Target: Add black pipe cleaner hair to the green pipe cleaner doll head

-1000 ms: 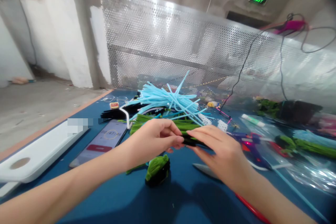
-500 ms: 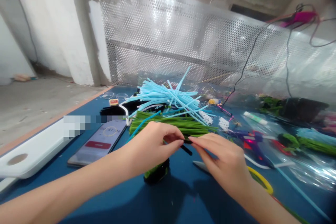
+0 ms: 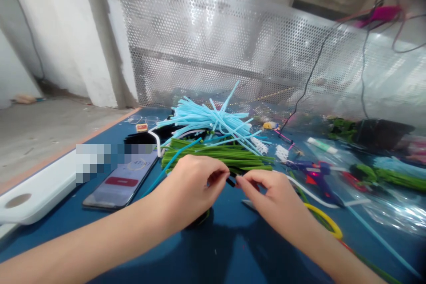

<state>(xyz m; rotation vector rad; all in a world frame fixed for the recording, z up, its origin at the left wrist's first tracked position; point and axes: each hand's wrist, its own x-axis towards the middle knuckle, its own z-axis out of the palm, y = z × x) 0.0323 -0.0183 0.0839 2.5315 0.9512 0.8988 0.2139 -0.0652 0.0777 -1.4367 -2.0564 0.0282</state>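
Observation:
A short black pipe cleaner [image 3: 231, 182] spans the small gap between my two hands. My left hand [image 3: 198, 184] pinches one end of it between thumb and forefinger. The other end sits in the closed fingertips of my right hand [image 3: 268, 191]. Just behind them lies a bundle of green pipe cleaners [image 3: 219, 155], and a heap of light blue ones [image 3: 213, 120] rests farther back. Beneath my left wrist a dark green-and-black piece [image 3: 201, 219] is mostly hidden. Scissors with a yellow handle [image 3: 328, 222] lie partly under my right hand.
At left are a phone [image 3: 123, 182] and a white board-like object [image 3: 43, 191]. A glue gun [image 3: 317, 179] and clear plastic bags [image 3: 386, 206] lie at right. Glasses [image 3: 143, 120] and black pipe cleaners [image 3: 136, 137] are at the back left. Behind the table stands a perforated metal panel [image 3: 213, 49].
My hands have drawn closer together around the black pipe cleaner, and less of it shows. My left fingers have closed into a tighter pinch. The green-and-black piece is more covered by my left arm.

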